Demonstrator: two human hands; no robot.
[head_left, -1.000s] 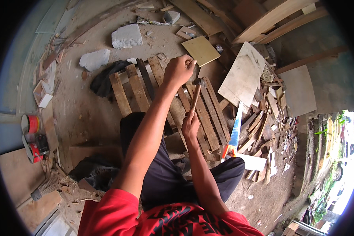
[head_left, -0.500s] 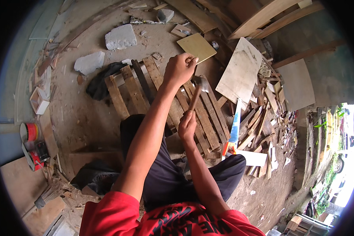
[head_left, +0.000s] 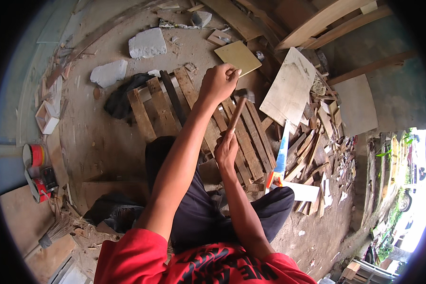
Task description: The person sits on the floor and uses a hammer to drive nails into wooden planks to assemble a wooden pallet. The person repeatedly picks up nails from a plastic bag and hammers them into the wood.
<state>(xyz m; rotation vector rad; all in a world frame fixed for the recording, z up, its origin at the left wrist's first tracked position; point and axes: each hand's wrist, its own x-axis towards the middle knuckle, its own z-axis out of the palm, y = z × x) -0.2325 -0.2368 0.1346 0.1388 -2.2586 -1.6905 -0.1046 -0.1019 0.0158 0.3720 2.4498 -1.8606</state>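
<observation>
A hammer with a wooden handle and a dark metal head is gripped near the handle's end in my right hand. Its head points away from me, over the slats of a wooden pallet-like frame. Farther forward, my left hand is closed with thumb and fingers pinched together, a little left of the hammer head. Whatever lies in that pinch is too small or hidden to make out. Beyond the left hand lies a square yellowish board.
At right, a handsaw with a blue-and-white blade stands beside a heap of wood scraps. A pale sheet of board leans behind it. White blocks sit at far left; red cans and a brush broom line the left side.
The hammer head has shifted slightly and turned, its handle now standing more in front of it. My left hand stays almost in place, still pinched.
</observation>
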